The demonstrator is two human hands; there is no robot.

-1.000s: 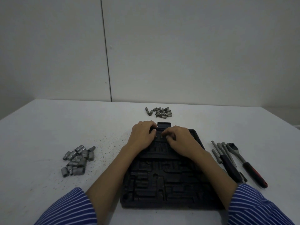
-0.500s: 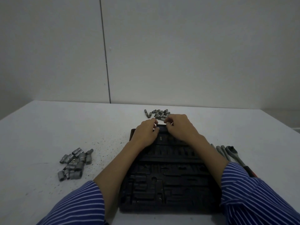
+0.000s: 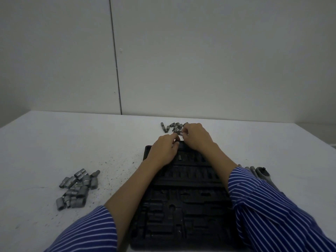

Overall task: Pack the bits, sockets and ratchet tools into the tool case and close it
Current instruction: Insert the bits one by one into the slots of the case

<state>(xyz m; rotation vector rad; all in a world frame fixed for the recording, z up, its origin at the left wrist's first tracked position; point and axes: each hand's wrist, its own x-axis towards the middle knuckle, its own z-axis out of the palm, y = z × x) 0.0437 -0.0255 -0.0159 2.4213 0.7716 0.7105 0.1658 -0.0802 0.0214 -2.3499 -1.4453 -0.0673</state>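
Right hand [image 3: 197, 136], nearer the bits [image 3: 173, 126], pinches one at the pile's near edge; left hand [image 3: 163, 150], fingers curled, grasp unclear, rests on the tool case [image 3: 181, 206], directly below the fingers.

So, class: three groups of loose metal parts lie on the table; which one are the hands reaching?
The bit pile beyond the case's far edge; the others lie out at the sides.
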